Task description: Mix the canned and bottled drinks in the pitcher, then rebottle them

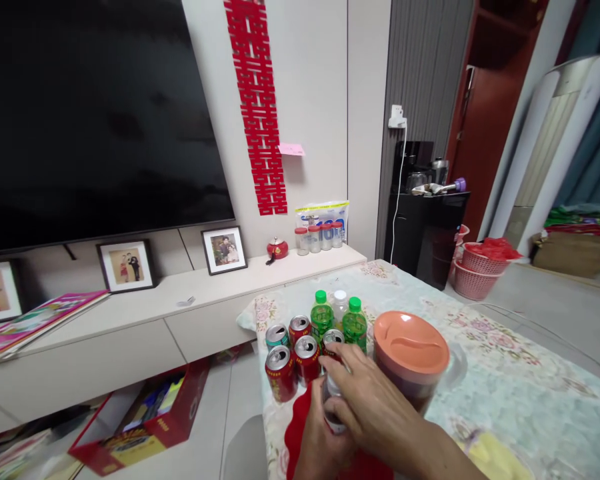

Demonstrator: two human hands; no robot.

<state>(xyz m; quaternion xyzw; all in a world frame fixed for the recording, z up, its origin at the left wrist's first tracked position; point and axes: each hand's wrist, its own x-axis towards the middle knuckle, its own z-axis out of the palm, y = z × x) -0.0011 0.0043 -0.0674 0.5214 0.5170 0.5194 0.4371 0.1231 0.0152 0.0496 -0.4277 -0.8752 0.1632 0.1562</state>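
Note:
Near the table's front edge, my left hand (317, 437) is wrapped round a small clear jar (334, 419). My right hand (363, 393) lies over the jar's top with its fingers bent across it; part of the jar is hidden by both hands. Red cloth or plastic (296, 430) shows beneath my hands. Just beyond stand several opened drink cans (281, 377), mostly red, and two green bottles (322, 317) with green caps. Between these bottles is a clear one (340, 303) with a white cap. A large pitcher (411, 343) with an orange lid stands right of my right hand.
The table (520, 393) has a floral cloth, with a yellow cloth (497, 457) at the front right. Behind it, a white cabinet (220, 283) holds photo frames (225, 250), a red pot (277, 249) and several red-lidded jars (314, 239). A red box (175, 417) is at lower left.

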